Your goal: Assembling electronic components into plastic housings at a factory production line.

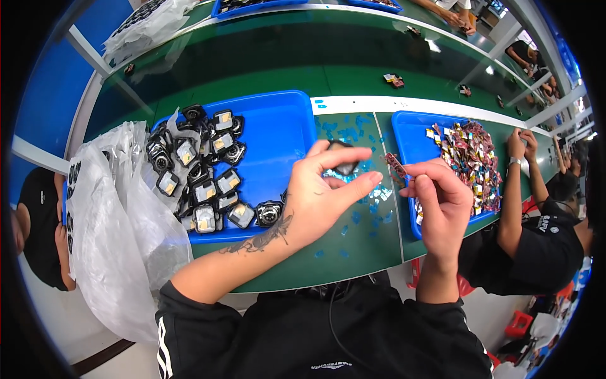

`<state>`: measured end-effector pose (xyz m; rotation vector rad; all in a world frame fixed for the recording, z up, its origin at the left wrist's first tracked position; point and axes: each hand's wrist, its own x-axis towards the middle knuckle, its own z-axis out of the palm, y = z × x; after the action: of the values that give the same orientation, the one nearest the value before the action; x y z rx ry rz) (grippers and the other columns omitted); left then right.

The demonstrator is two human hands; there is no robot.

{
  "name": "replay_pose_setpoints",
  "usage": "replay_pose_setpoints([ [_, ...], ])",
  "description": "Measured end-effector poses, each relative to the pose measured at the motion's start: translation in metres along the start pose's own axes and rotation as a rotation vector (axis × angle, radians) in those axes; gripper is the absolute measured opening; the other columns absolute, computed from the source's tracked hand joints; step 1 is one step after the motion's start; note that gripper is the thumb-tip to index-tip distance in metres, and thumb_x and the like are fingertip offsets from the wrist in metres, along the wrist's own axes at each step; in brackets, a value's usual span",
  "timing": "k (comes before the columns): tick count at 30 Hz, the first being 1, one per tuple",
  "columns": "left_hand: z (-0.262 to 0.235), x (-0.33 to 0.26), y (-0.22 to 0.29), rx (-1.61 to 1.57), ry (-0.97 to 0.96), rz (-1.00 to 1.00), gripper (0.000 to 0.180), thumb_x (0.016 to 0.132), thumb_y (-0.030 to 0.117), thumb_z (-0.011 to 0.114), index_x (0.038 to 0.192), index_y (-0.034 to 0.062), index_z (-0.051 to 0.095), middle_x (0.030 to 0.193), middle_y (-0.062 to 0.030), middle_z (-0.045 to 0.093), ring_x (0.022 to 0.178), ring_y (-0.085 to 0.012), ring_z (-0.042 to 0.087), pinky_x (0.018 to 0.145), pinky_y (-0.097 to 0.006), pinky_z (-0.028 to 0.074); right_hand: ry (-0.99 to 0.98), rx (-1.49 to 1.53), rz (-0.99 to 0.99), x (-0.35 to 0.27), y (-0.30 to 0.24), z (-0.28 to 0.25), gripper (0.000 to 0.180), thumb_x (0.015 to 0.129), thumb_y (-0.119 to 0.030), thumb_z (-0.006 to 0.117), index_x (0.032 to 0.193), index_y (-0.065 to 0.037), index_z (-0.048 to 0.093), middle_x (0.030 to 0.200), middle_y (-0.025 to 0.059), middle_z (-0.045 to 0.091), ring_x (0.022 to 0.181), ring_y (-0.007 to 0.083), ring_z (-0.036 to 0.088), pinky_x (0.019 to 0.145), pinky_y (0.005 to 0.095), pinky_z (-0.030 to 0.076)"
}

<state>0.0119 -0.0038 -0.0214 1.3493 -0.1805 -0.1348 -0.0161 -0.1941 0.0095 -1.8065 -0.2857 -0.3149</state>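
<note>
My left hand (320, 192) is over the middle of the green bench, thumb and index finger apart. Behind them a small black casing (344, 168) sits within the hand, partly hidden and blurred; the other fingers seem to hold it. My right hand (442, 201) pinches a small reddish circuit board (395, 165) between thumb and forefinger, just right of the left fingertips. To the left, a blue tray (278, 120) holds several black casings (204, 191), some with pale square pieces. A second blue tray (410, 140) at right carries a heap of reddish circuit boards (468, 161).
Small blue film pieces (355, 218) lie scattered between the trays. A translucent plastic bag (120, 208) hangs over the left bench edge. Beyond a white rail (379, 104), loose boards (393, 80) rest on a green surface. A co-worker (536, 246) works close at right; another person (44, 221) is at far left.
</note>
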Motion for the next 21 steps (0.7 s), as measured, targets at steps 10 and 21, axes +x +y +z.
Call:
replay_pose_setpoints([
  [10,-0.004,-0.002,0.01,0.385,-0.341,0.297,0.02,0.077,0.002,0.077,0.097,0.0035,0.074,0.101,-0.0084,0.059,0.094,-0.016,0.061,0.08,-0.027,0.051,-0.215,-0.084,0.065,0.006,-0.016,-0.015,0.016,0.079,0.003,0.076,0.085,0.001,0.061,0.078,0.0033,0.064,0.073,0.0082,0.064,0.066,0.0221,0.053],
  [21,0.004,-0.007,0.007,0.382,-0.218,0.335,0.013,0.075,0.002,0.077,0.087,0.0018,0.072,0.093,-0.0076,0.06,0.084,-0.0148,0.061,0.072,-0.027,0.049,-0.222,-0.012,0.215,0.004,-0.009,-0.008,0.012,0.082,0.004,0.071,0.088,0.001,0.06,0.078,0.005,0.065,0.068,0.0095,0.061,0.061,0.0254,0.051],
])
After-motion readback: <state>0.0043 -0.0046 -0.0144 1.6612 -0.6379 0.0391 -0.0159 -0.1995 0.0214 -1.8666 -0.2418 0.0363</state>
